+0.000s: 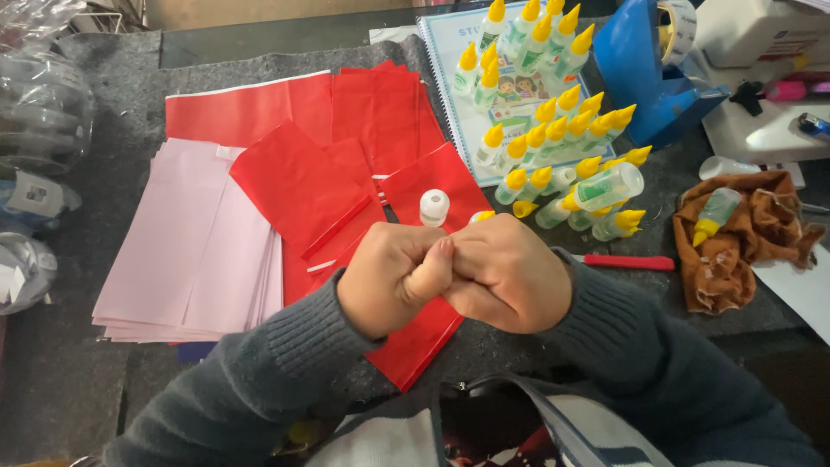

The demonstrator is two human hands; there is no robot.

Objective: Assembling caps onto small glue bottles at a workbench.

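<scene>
Both fists press together, left hand (391, 275) and right hand (508, 270) clenched tight; what they grip is hidden, perhaps a yellow cap (482, 215) peeking above. A capless bottle (434, 207) stands just beyond on red paper (298, 186).

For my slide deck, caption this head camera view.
Two fists, left hand and right hand, pressed together over red paper, beside yellow-capped glue bottles.

Both hands clenched, knuckles together; left hand (391, 277), right hand (510, 272); forearms converging.
</scene>
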